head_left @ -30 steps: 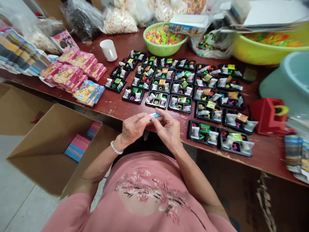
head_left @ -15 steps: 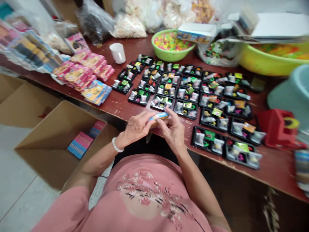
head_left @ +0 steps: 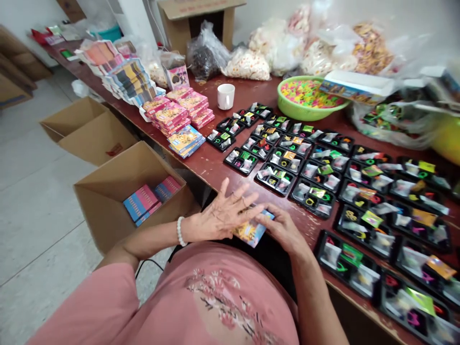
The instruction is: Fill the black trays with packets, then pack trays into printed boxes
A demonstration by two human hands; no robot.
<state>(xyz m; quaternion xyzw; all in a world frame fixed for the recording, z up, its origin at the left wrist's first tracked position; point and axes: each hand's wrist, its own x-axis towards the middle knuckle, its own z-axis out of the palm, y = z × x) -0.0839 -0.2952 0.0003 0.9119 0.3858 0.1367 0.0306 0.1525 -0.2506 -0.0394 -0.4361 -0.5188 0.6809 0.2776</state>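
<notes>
The person at the table has a small printed card [head_left: 251,232], yellow with a blue edge, lying between both hands, about at the table's front edge and just above their lap. The left hand [head_left: 224,214] is open and flat, fingers spread wide, with the fingertips reaching over the card's upper edge. The right hand [head_left: 282,231] is curled, its fingers [head_left: 268,215] resting on the card's far end (whether they actually pinch it, I can't tell from here). A white beaded bracelet [head_left: 180,231] circles the left wrist. Just beyond the fingertips, rows of black compartment trays [head_left: 276,179] sit on the red-brown table [head_left: 212,160], holding small bagged pieces and brightly coloured bits. Further left, stacked yellow cards [head_left: 185,141] and pink boxes [head_left: 176,115] stand near a white mug [head_left: 225,96]. A green bowl [head_left: 309,115] of bright pieces sits beyond the trays, and an open cardboard box [head_left: 104,206] on the floor holds pink-and-blue packs [head_left: 141,203].
</notes>
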